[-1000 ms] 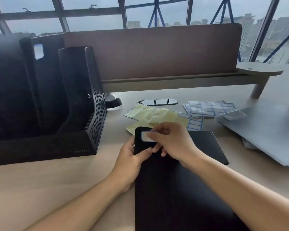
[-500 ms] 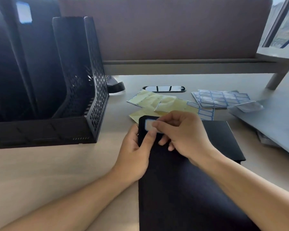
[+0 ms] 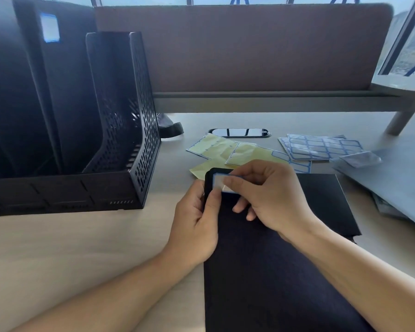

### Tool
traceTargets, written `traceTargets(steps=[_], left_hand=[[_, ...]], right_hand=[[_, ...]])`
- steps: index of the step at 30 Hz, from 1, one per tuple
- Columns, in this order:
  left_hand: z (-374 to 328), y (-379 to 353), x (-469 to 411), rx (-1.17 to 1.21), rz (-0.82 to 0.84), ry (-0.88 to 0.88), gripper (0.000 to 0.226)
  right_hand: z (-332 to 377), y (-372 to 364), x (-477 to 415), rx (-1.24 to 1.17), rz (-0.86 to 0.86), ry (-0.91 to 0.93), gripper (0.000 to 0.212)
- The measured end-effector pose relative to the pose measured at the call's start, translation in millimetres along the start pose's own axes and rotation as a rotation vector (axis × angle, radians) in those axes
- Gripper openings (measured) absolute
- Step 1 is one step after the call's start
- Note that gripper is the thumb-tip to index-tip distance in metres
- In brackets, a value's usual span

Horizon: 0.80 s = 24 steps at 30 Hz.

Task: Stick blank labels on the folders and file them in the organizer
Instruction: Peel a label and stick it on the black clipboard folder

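Both hands are meeting at the black folder's (image 3: 273,271) top-left corner on the worktop (image 3: 70,255): left hand (image 3: 197,226) is gripping the folder's edge, right hand (image 3: 268,197) is pinching the blue-bordered label (image 3: 218,183) against it.

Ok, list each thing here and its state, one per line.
Black folder: flat on desk.
Label: being pressed on folder's corner.
Left hand: grips folder's edge.
Right hand: fingers on label.
Organizer: upright, right slot empty.
Filed folder: upright, labelled.
Label sheets: loose on desk.
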<state>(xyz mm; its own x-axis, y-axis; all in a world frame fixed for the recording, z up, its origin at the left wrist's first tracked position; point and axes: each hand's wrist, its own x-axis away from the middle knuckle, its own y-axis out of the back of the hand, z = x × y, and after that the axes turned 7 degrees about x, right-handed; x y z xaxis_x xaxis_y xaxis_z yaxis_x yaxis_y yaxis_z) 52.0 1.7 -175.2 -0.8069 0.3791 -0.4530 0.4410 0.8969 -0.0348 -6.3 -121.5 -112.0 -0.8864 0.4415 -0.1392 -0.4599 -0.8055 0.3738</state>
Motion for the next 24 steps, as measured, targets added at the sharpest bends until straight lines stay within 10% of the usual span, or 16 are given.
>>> traceTargets(steps=[24], left_hand=[[-6.8, -0.8, 0.2, 0.066, -0.028, 0.020, 0.016]], right_hand=[[0.6, 3.2, -2.6, -0.056, 0.011, 0.040, 0.011]])
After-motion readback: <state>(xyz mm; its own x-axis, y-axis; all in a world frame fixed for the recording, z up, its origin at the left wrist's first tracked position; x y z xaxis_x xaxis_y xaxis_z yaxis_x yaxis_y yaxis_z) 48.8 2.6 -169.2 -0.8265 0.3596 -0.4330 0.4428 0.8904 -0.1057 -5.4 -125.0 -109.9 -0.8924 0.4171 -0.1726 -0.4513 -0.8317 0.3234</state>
